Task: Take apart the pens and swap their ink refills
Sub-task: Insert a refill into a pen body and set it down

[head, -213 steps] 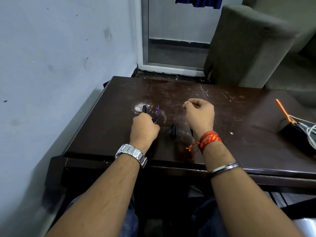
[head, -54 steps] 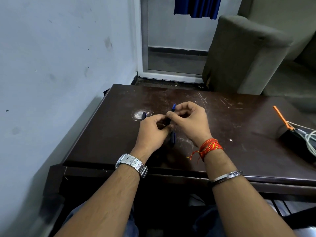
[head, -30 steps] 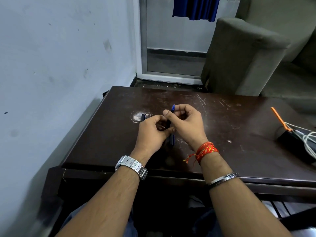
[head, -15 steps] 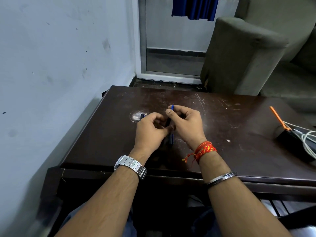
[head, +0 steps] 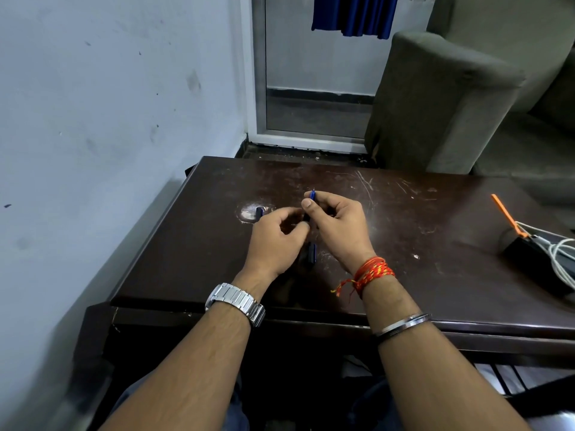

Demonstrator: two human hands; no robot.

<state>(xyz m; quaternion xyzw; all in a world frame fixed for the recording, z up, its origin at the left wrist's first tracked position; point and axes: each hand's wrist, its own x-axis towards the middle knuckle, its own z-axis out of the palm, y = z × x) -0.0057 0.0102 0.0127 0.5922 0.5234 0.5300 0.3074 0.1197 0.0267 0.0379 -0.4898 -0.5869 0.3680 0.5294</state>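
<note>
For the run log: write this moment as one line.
right hand: pinches blue pen | left hand: at its lower end, grip blurred | table: loose pen part

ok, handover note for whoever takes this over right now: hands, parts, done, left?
Right hand: pinches the blue pen, tip pointing away from the person.
Left hand: fingers curled at the pen's lower end. It is blurred, so I cannot tell whether it grips.
Parts: one blue pen part lies on the table between the wrists. A second blue part lies by the white scuff.
Done: loose parts suggest some pieces are already off.
Left: no bare refill is clearly visible, so the swap and reassembly probably remain.
</note>
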